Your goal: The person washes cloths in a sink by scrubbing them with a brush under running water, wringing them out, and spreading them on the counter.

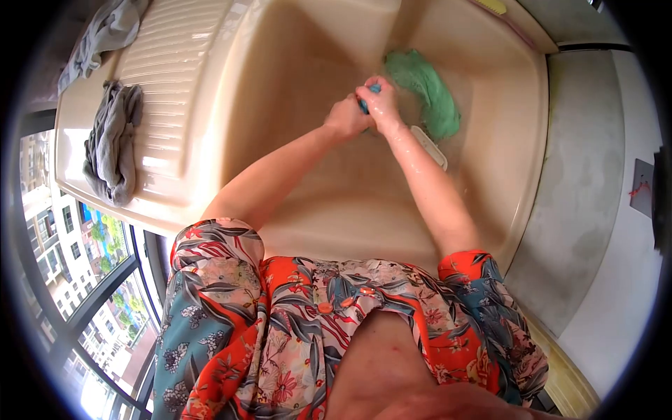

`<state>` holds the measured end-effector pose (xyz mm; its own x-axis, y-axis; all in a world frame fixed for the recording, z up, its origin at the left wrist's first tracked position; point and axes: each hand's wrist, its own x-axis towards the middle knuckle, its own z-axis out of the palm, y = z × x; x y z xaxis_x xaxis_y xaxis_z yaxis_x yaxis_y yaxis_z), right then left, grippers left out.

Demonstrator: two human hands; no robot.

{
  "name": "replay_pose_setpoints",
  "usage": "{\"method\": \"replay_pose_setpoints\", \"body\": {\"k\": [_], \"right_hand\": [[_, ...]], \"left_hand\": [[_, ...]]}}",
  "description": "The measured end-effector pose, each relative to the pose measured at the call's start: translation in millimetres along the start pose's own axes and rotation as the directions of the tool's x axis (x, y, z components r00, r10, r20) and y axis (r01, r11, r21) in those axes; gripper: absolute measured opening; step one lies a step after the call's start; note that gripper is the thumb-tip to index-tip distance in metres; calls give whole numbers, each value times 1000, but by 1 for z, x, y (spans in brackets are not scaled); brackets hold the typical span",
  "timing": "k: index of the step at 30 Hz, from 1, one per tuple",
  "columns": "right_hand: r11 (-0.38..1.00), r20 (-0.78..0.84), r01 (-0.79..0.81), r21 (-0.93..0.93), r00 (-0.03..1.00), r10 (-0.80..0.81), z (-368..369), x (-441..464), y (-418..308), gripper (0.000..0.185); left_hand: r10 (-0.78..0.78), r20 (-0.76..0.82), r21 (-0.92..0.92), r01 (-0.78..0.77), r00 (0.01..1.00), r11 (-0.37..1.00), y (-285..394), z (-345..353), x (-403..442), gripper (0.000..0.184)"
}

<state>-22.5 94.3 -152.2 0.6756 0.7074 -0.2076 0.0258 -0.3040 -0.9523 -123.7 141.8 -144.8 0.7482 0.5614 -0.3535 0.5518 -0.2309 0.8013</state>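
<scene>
Both of my hands are closed together over the basin of a beige laundry sink (514, 133). Bits of a bunched blue cloth (375, 88) show between the fingers; most of it is hidden. My left hand (346, 116) wraps round it from the left, its fingers partly covered. My right hand (381, 105) grips it from the right, touching the left one, and its wrist is wet. Just beyond the right hand, a wet green cloth (427, 91) lies in the basin. Beside the right forearm is a white oblong object (430, 147), partly covered by that arm.
A ribbed washboard (164, 84) is moulded into the sink's left side. On its outer edge lie a crumpled dark grey cloth (114, 143) and a lighter grey cloth (105, 35). Windows (105, 308) are at the left, a grey wall panel (581, 175) at the right.
</scene>
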Motion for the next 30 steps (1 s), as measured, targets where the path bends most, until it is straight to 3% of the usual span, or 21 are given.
{"method": "replay_pose_setpoints", "body": {"k": [1,3,4,5,6,7,8,9,10,12,13,15,17,19,21,22,23,24,26,30], "right_hand": [[998,-12,-35,-44,999,34,1,1,8,21],[985,-41,-113,-134,993,109,2,-1,18,25],[984,18,-109,-139,993,113,-1,-2,5,27],[984,79,-107,-145,990,119,-11,0,-10,30],[962,317,-257,92,923,217,-38,3,-49,38],[948,468,-171,270,884,27,-57,3,-66,47],[853,595,-287,437,803,-34,-74,14,-75,57],[754,570,-260,603,802,-179,-80,6,-84,73],[650,550,-281,706,796,-253,-78,-1,-95,74],[390,474,-323,862,787,-395,-59,-9,-113,77],[352,416,-254,901,734,-537,-53,-9,-115,72],[263,307,-160,951,574,-759,-46,-7,-119,61],[214,257,-157,964,359,-897,-45,7,-133,52],[280,282,-92,956,560,-779,-53,-13,-165,47],[491,378,-83,867,752,-540,-63,-24,-183,52],[586,390,-95,804,828,-402,-63,-29,-192,54],[680,278,-14,733,919,-279,-54,-38,-202,52],[705,306,-56,707,923,-234,-51,-36,-200,53],[749,358,-139,647,923,-138,-43,-20,-182,53],[937,143,50,345,984,-105,-14,1,-140,51]], "left_hand": [[-22,-33,91,25,999,995,-4,6,-2,52],[-20,43,53,18,999,998,-6,9,-2,46],[-20,76,31,17,997,999,6,1,-8,43],[-110,166,-210,144,980,967,24,-4,-11,39],[-177,271,-423,282,946,861,52,-19,-17,36],[-41,443,-665,359,895,655,60,-27,-17,30],[61,519,-756,424,853,499,73,-35,-22,31],[180,567,-805,495,804,326,89,-43,-31,33],[308,585,-808,570,750,148,99,-47,-40,34],[429,575,-764,645,697,-23,111,-46,-54,40],[481,561,-727,679,673,-103,114,-48,-57,43],[524,489,-769,628,697,-117,122,-61,-58,46],[563,427,-818,567,707,-93,130,-73,-60,51],[571,364,-895,447,736,-5,140,-76,-70,51],[511,344,-934,346,788,95,147,-83,-80,43],[447,353,-932,267,822,245,146,-85,-80,33],[381,349,-899,191,856,394,144,-88,-78,25],[316,332,-836,122,889,535,143,-90,-77,18],[138,259,-752,110,956,650,138,-85,-71,16],[-69,130,-611,134,989,780,86,-55,-30,17]]}}
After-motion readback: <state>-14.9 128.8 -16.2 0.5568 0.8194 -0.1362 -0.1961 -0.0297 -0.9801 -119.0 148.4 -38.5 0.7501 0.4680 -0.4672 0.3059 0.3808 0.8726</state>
